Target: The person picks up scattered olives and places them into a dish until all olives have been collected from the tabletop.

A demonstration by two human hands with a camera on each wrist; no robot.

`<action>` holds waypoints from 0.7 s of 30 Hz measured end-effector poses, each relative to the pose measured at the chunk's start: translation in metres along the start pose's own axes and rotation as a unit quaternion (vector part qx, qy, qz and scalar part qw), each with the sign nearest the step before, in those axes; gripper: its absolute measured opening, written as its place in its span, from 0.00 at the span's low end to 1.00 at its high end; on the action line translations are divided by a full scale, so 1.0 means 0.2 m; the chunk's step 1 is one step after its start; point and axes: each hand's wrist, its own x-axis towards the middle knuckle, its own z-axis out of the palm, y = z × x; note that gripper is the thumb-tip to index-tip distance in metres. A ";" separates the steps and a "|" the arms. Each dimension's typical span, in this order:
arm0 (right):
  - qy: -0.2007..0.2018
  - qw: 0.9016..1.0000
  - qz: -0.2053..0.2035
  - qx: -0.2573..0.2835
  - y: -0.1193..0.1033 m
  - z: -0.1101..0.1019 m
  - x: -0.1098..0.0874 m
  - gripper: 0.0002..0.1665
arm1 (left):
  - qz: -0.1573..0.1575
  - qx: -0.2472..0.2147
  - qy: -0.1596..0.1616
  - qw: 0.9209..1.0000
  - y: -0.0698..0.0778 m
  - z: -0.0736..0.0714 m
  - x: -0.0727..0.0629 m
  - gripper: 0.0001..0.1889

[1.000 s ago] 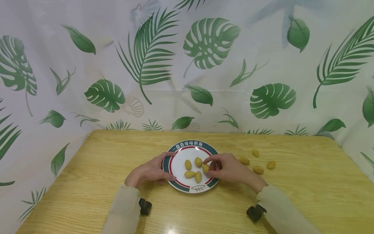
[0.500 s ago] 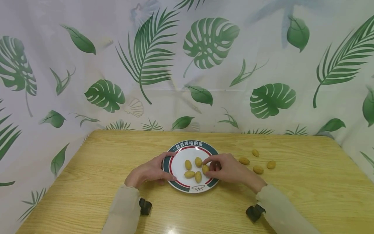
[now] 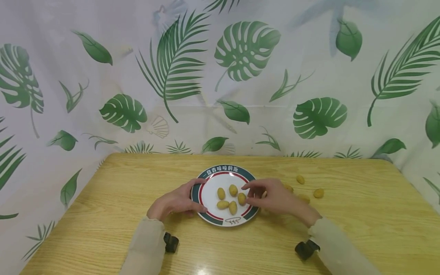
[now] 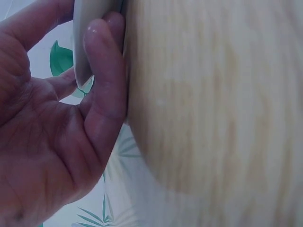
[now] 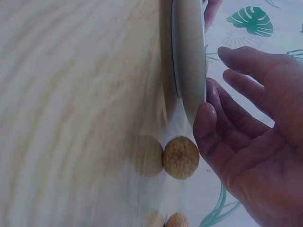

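Your left hand (image 3: 175, 201) grips the near-left rim of the plate (image 3: 203, 193), fingers (image 4: 102, 71) and thumb curled around its edge, and the plate sits flat in the middle of the worktop (image 3: 103, 214) with five nuts (image 3: 232, 207) on it. Your right hand (image 3: 275, 196) hovers at the plate's right edge, fingers (image 5: 222, 137) released and holding nothing, just beside the nearest nut on the plate (image 3: 241, 198). More loose nuts (image 3: 318, 193) lie on the worktop to the right of that hand.
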 end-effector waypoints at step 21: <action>0.072 0.997 -0.038 -0.004 0.09 -0.10 -0.11 0.21 | -0.002 0.007 0.004 1.000 0.00 0.00 0.00 0.47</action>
